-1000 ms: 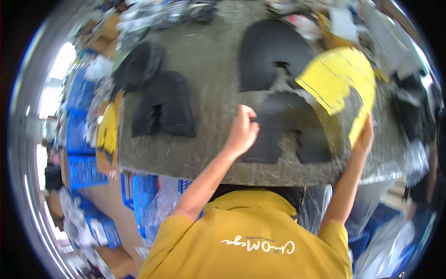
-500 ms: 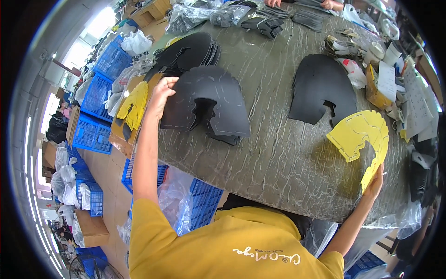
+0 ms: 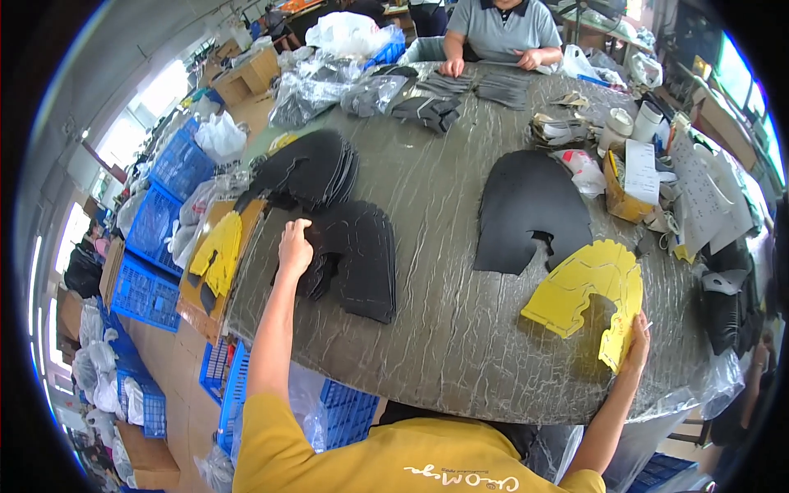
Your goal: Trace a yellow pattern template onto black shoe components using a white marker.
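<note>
My left hand is closed, fingers bent, at the left side of a stack of black arch-shaped sheet pieces. Its fingertips pinch the edge of a black piece, partly hidden by the hand. Thin marked lines show on the stack's top face. My right hand grips the lower right leg of a yellow arch-shaped pattern, which has cut slots and a notched inner edge. A thin white stick, perhaps a pen, pokes out beside those fingers. The yellow pattern overlaps the lower edge of a plain black arch-shaped piece.
Another black stack lies at the far left, above a cardboard sheet bearing a yellow piece. A yellow box, papers and rolls crowd the right side. Across the table, a person handles dark strips. Blue crates stand left.
The view has tilted up, showing more of the person opposite. My left hand and the black piece have come nearer to me and lower onto the stack. My right hand still holds the yellow pattern.
</note>
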Tool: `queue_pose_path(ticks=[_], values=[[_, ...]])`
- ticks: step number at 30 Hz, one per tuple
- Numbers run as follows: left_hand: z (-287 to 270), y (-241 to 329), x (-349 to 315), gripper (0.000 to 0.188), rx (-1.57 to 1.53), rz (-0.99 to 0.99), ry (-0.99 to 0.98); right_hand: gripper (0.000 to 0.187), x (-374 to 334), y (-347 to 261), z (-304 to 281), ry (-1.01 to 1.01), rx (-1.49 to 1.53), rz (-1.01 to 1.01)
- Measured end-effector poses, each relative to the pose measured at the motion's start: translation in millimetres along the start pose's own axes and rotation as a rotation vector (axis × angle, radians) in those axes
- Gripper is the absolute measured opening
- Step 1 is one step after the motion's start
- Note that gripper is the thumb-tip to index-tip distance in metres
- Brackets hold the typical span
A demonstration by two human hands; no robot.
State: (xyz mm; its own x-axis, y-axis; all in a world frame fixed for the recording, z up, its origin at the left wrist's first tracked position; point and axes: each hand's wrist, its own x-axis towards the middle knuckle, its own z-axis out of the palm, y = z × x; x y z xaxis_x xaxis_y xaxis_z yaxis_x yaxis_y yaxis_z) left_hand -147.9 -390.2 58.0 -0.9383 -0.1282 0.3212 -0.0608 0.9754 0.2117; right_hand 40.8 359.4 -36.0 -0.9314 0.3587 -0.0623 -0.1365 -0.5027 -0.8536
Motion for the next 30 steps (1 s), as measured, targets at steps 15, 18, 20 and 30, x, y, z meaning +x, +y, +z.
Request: queue_pose_path(ticks=[15, 18, 20, 30], values=[[-187, 279, -189, 0.014, -1.709, 0.962, 0.837, 0.025, -2, -6, 29, 0.093, 0.079, 0.024], [-196, 321, -190, 0.011, -1.878, 1.038, 0.668, 0.024, -4, -5, 22, 0.056, 0.072, 0.02], [-196, 346, -188, 0.012, -1.967, 1.083, 0.551, 0.025, -6, -7, 20, 0.059, 0.073, 0.028], [-190, 370, -185, 0.014, -2.141, 1.178, 0.79, 0.024, -8, -9, 26, 0.1, 0.028, 0.03]])
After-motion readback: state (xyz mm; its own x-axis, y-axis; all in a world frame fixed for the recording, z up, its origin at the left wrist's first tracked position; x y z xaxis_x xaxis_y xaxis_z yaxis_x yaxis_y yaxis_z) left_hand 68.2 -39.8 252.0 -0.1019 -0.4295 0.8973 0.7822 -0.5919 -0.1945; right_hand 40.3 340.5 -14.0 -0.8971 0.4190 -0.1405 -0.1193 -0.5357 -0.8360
